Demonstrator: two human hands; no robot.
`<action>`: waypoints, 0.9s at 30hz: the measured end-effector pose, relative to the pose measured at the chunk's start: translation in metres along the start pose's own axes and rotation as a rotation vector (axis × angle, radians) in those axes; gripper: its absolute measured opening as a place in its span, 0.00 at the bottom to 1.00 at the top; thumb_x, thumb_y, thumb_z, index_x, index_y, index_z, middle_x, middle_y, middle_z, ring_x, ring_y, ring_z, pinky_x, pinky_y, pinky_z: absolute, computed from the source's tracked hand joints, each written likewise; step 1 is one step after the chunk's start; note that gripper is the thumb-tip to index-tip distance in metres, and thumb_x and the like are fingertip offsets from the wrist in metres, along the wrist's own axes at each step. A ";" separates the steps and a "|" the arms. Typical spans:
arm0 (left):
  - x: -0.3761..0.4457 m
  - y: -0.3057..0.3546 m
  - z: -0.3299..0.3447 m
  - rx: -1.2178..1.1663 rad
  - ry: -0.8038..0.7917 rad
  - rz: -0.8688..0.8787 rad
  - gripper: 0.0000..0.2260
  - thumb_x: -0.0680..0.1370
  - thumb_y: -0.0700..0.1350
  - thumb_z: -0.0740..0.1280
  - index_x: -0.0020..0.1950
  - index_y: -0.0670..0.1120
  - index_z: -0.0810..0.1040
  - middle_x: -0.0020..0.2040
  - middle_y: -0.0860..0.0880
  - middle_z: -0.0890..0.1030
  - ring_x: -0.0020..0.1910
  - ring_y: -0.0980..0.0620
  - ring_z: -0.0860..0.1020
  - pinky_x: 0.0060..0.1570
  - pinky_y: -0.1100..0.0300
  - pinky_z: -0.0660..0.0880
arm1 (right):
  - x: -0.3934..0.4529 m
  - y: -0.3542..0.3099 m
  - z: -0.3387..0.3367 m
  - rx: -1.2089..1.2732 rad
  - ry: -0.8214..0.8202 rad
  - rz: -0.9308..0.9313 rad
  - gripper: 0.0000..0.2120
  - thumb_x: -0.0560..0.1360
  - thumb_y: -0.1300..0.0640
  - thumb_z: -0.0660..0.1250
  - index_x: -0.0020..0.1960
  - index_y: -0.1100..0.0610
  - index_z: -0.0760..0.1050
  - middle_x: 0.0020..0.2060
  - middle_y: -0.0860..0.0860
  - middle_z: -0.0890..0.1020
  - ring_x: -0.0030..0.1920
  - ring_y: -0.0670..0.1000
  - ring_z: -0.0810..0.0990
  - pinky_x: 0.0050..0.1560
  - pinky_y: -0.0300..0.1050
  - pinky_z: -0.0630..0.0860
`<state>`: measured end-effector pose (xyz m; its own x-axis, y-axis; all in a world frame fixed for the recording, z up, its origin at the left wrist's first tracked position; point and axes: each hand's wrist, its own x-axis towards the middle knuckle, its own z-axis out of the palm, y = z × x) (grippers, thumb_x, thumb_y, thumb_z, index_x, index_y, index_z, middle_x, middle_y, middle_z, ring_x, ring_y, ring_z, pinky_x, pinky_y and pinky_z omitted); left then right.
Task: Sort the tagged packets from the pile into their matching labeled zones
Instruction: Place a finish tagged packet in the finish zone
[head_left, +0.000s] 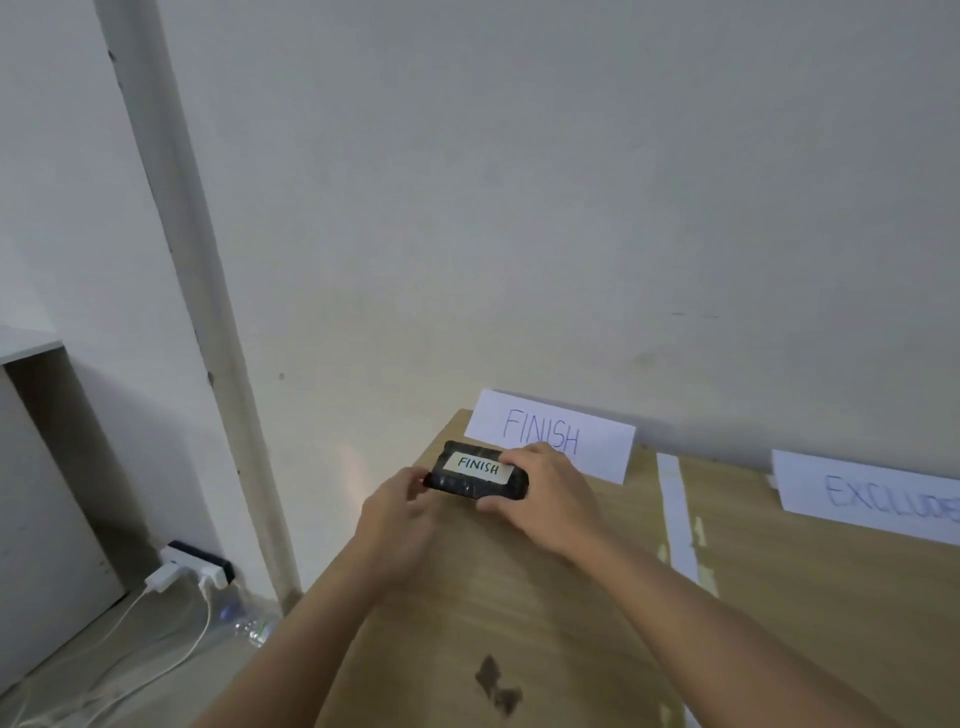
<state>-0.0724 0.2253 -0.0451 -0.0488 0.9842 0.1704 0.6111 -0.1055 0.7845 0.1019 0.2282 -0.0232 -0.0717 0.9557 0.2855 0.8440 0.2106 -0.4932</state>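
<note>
A pale wall (571, 182) fills most of the view, with a wooden table (519, 597) pushed against it at the lower right. One black packet (475, 472) is in sight, at the table's far left corner, close in front of the FINISH card (550, 435). Its long axis runs roughly from 9 to 3 o'clock, the right end tipped slightly toward 4. One white tag reading FINISH faces up on its top, the lettering upright to the viewer. Whether the packet rests on the wood or is held just above it cannot be told.

Both hands grip it. The left hand (397, 512) pinches the 9 o'clock end with its fingertips; the right hand (543, 493) wraps the 3 o'clock end, fingers over the top edge and thumb under the near edge.

Two paper cards lean against the wall: the FINISH card at 12 o'clock from the packet, and an EXCLUDE card (872, 496) well off at 3 o'clock, cut by the frame edge. One white tape strip (675, 519) runs on the table between the two cards, toward 6 o'clock. One dark stain (493, 680) marks the wood at 6 o'clock.

On the floor at 8 o'clock lie one power strip (200, 564) with two white plugs and a clear bottle (249, 621).
</note>
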 end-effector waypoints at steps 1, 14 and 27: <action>0.002 -0.006 0.004 0.028 -0.011 0.011 0.20 0.75 0.38 0.63 0.67 0.45 0.68 0.63 0.48 0.75 0.63 0.52 0.72 0.59 0.65 0.65 | 0.008 0.003 0.007 -0.018 0.005 0.009 0.27 0.68 0.42 0.70 0.63 0.51 0.72 0.57 0.50 0.74 0.59 0.52 0.71 0.57 0.47 0.70; 0.001 -0.020 0.008 0.078 0.014 0.085 0.19 0.74 0.40 0.66 0.64 0.46 0.69 0.59 0.51 0.75 0.61 0.54 0.73 0.60 0.64 0.66 | 0.025 0.005 0.023 -0.091 -0.035 0.069 0.32 0.67 0.36 0.68 0.67 0.46 0.67 0.67 0.52 0.70 0.68 0.53 0.64 0.63 0.51 0.63; -0.124 0.050 -0.028 0.018 -0.218 0.269 0.05 0.73 0.37 0.67 0.46 0.46 0.80 0.40 0.47 0.82 0.38 0.56 0.78 0.41 0.68 0.74 | -0.128 -0.039 -0.088 0.079 -0.225 -0.194 0.05 0.72 0.59 0.69 0.40 0.60 0.81 0.36 0.51 0.83 0.39 0.48 0.81 0.41 0.37 0.75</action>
<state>-0.0580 0.0943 -0.0101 0.2848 0.9289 0.2367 0.5930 -0.3647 0.7178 0.1253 0.0796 0.0317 -0.3510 0.9157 0.1959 0.7598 0.4008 -0.5120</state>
